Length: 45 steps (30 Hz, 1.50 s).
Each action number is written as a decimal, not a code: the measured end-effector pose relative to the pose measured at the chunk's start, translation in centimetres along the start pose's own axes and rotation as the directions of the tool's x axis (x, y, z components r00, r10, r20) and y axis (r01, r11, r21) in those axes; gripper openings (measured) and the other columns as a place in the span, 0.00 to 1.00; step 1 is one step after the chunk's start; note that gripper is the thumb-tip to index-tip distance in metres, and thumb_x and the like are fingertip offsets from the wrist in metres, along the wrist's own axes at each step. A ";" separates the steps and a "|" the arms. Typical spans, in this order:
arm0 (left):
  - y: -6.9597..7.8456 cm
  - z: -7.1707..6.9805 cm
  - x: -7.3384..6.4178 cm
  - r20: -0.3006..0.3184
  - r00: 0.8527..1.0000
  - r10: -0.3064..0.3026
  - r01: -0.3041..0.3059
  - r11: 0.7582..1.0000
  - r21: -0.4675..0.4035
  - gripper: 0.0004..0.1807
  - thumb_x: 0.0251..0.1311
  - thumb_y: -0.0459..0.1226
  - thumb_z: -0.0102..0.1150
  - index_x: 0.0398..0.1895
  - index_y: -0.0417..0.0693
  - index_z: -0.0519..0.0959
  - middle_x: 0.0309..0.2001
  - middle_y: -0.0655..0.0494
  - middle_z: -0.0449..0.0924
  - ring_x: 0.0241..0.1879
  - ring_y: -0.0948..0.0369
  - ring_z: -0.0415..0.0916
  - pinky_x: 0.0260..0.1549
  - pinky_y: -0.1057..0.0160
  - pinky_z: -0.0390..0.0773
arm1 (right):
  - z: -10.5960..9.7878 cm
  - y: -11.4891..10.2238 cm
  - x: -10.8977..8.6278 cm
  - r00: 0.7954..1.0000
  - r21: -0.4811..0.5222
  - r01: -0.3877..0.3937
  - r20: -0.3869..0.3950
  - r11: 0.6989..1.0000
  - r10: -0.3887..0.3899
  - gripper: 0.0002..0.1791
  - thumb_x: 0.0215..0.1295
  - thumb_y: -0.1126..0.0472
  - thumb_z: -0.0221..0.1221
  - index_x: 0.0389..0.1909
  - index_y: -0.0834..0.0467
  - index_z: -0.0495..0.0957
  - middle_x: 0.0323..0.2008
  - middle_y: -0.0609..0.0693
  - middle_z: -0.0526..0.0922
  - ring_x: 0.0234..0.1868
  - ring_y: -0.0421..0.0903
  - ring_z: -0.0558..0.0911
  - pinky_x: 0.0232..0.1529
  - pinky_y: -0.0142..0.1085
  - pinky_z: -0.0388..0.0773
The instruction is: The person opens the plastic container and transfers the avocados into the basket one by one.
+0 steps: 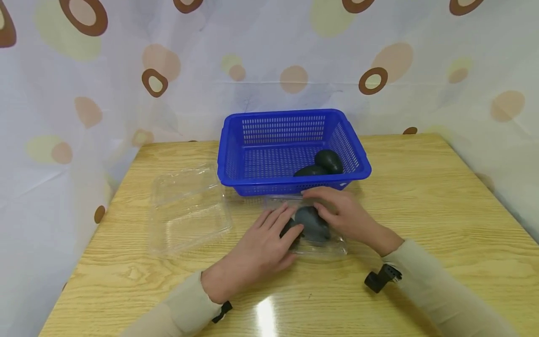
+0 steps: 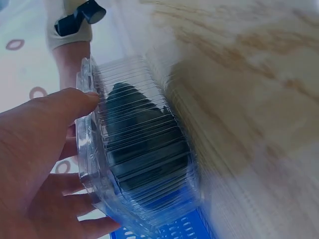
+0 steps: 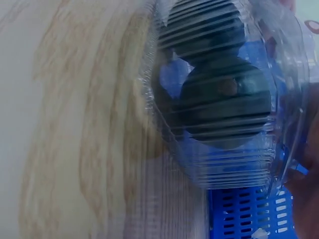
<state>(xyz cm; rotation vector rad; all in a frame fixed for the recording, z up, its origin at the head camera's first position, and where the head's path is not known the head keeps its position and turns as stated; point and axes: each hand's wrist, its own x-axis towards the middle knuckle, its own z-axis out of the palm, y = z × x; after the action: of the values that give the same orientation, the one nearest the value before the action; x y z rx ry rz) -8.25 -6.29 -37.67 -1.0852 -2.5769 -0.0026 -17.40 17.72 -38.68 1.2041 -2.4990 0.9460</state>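
A clear plastic clamshell box (image 1: 324, 248) sits on the table close in front of the blue basket. Two dark green avocados (image 1: 312, 224) show through its ribbed wall in the right wrist view. My left hand (image 1: 267, 238) lies over the box's left part with fingers extended; in the left wrist view its thumb (image 2: 75, 102) is on the rim. At the far right part of the box, my right hand (image 1: 343, 213) rests on the top with its forefinger reaching along the back edge and its thumb near an avocado.
The blue plastic basket (image 1: 294, 181) stands behind the box with two more avocados (image 1: 328, 161) at its right end. On the left lies another clear plastic box (image 1: 191, 213). A patterned cloth (image 1: 261, 51) hangs behind the wooden table (image 1: 421, 196).
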 end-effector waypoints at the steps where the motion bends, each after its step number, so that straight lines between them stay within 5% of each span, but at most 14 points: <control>1: 0.0 -0.1 -0.1 0.010 1.000 -0.002 0.002 1.000 -0.006 0.31 0.65 0.56 0.59 0.66 0.52 0.70 0.72 0.44 0.64 0.71 0.49 0.64 0.67 0.48 0.71 | 0.0 -0.1 0.0 1.000 -0.009 0.003 -0.019 1.000 -0.003 0.16 0.68 0.70 0.57 0.55 0.60 0.80 0.53 0.52 0.85 0.58 0.51 0.81 0.58 0.48 0.79; 12: -0.2 -0.7 -0.4 -0.002 1.000 0.009 -0.009 1.000 0.026 0.26 0.67 0.52 0.58 0.67 0.59 0.71 0.65 0.46 0.74 0.65 0.46 0.72 0.61 0.44 0.76 | -2.0 -0.7 -3.0 0.976 -0.077 0.005 -0.216 0.997 -0.021 0.16 0.60 0.78 0.59 0.44 0.59 0.82 0.43 0.49 0.84 0.45 0.42 0.82 0.45 0.24 0.76; 16: -0.2 -1.0 -0.2 -0.014 0.999 0.039 -0.038 0.997 0.062 0.24 0.68 0.51 0.57 0.65 0.58 0.73 0.62 0.47 0.77 0.63 0.46 0.74 0.57 0.43 0.79 | -1.9 -1.1 -4.6 0.980 -0.065 -0.043 -0.197 0.997 0.029 0.16 0.59 0.78 0.60 0.45 0.59 0.82 0.43 0.48 0.83 0.42 0.40 0.81 0.43 0.23 0.78; 22: 0.1 -1.8 -0.3 0.088 0.992 0.095 -0.105 0.988 0.113 0.24 0.71 0.35 0.54 0.69 0.57 0.69 0.65 0.47 0.75 0.66 0.45 0.72 0.54 0.40 0.80 | -1.5 -2.1 -6.2 0.973 0.129 -0.216 -0.048 0.968 0.224 0.18 0.66 0.75 0.57 0.55 0.60 0.77 0.45 0.52 0.80 0.43 0.41 0.81 0.40 0.29 0.84; 25: 0.4 -1.8 -0.5 0.094 0.987 0.132 -0.143 0.981 0.128 0.28 0.68 0.28 0.54 0.68 0.60 0.67 0.66 0.48 0.74 0.66 0.45 0.72 0.52 0.39 0.81 | -1.4 -2.4 -6.6 0.947 0.301 -0.317 0.056 0.899 0.315 0.19 0.70 0.73 0.53 0.61 0.63 0.70 0.44 0.57 0.78 0.41 0.39 0.81 0.38 0.34 0.85; 29: 0.7 -1.3 -0.7 0.008 0.987 0.161 -0.160 0.977 0.144 0.22 0.67 0.28 0.55 0.58 0.60 0.69 0.64 0.48 0.74 0.63 0.45 0.75 0.48 0.39 0.83 | -1.7 -2.6 -6.8 0.908 0.532 -0.416 0.198 0.737 0.370 0.22 0.74 0.72 0.47 0.67 0.67 0.59 0.41 0.60 0.76 0.35 0.41 0.83 0.36 0.40 0.87; 34: 0.9 -0.5 -0.7 -0.104 0.980 0.168 -0.151 0.976 0.159 0.13 0.67 0.31 0.56 0.49 0.58 0.74 0.59 0.48 0.77 0.59 0.46 0.77 0.46 0.40 0.84 | -1.9 -2.5 -7.1 0.885 0.680 -0.461 0.303 0.571 0.353 0.27 0.75 0.72 0.46 0.70 0.67 0.50 0.40 0.55 0.76 0.35 0.47 0.86 0.38 0.44 0.87; 40: 1.0 -0.4 -0.6 -0.142 0.972 0.188 -0.162 0.971 0.178 0.10 0.65 0.34 0.60 0.47 0.57 0.78 0.57 0.51 0.80 0.58 0.51 0.79 0.48 0.47 0.85 | -2.0 -2.1 -7.3 0.862 0.747 -0.497 0.368 0.442 0.347 0.32 0.74 0.69 0.50 0.73 0.63 0.46 0.42 0.50 0.76 0.38 0.44 0.85 0.42 0.41 0.87; 45: 1.0 -0.2 -0.5 -0.188 0.958 0.218 -0.171 0.956 0.238 0.08 0.69 0.34 0.54 0.45 0.54 0.80 0.54 0.53 0.83 0.55 0.53 0.81 0.46 0.52 0.86 | -2.3 -1.7 -7.4 0.848 0.758 -0.525 0.427 0.388 0.314 0.36 0.75 0.68 0.50 0.75 0.64 0.40 0.42 0.49 0.78 0.39 0.43 0.85 0.43 0.40 0.86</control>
<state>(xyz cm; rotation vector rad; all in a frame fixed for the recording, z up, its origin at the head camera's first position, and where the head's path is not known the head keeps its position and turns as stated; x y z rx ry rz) -7.20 -5.93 -37.73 -1.1812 -2.2114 0.2000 -11.52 22.98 -39.36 0.8091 -2.5549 2.5833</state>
